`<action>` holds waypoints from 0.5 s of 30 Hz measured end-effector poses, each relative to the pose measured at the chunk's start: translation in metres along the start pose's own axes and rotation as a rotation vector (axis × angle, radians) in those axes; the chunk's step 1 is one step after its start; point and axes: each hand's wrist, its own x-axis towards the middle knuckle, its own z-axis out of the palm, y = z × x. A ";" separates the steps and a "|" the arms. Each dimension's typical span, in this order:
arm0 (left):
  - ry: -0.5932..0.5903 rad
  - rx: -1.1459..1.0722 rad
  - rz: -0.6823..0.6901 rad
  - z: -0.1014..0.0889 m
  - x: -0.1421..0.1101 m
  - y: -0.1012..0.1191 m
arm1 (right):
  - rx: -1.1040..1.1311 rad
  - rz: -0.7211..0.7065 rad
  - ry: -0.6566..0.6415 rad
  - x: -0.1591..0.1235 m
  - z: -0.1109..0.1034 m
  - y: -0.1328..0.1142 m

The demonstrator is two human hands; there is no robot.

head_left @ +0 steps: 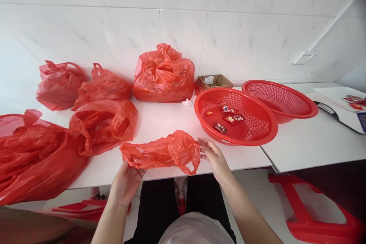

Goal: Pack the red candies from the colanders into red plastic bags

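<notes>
A crumpled, empty-looking red plastic bag (162,153) is stretched between both my hands at the front edge of the white table (160,122). My left hand (126,183) grips its left end from below, fingers closed on the plastic. My right hand (215,158) pinches the bag's right end, just in front of a red mesh basket (251,133) that holds several small wrapped sweets (227,116).
Several filled red bags stand on the table: a big one (31,156) at far left, one (104,124) beside it, others (164,74) against the tiled wall. A second red basket (281,99), a small cardboard box (215,81) and a scale (343,106) are right. Red stools (311,209) stand below.
</notes>
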 end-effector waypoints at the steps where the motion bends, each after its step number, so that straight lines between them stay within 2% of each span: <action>1: -0.007 0.031 0.025 -0.003 0.001 0.000 | -0.103 -0.090 0.044 -0.006 0.001 -0.007; 3: -0.031 0.096 0.047 -0.006 0.002 -0.001 | -0.267 -0.324 0.074 -0.021 0.010 -0.025; 4: -0.045 0.123 0.043 -0.006 0.002 -0.002 | -0.319 -0.417 0.014 -0.028 0.018 -0.033; 6: -0.077 0.161 0.023 -0.003 0.000 -0.005 | -0.401 -0.518 -0.247 -0.034 0.040 -0.041; 8: -0.112 0.188 0.007 0.001 -0.003 -0.009 | -0.549 -0.536 -0.466 -0.027 0.062 -0.035; 9: -0.125 0.205 -0.005 0.003 -0.005 -0.010 | -0.656 -0.527 -0.507 -0.019 0.070 -0.029; 12: -0.115 0.282 -0.060 -0.003 -0.005 -0.008 | -1.027 -0.443 -0.467 0.016 0.074 -0.006; 15: 0.016 0.348 0.012 -0.018 0.004 0.007 | -1.315 -0.319 -0.484 0.042 0.055 -0.001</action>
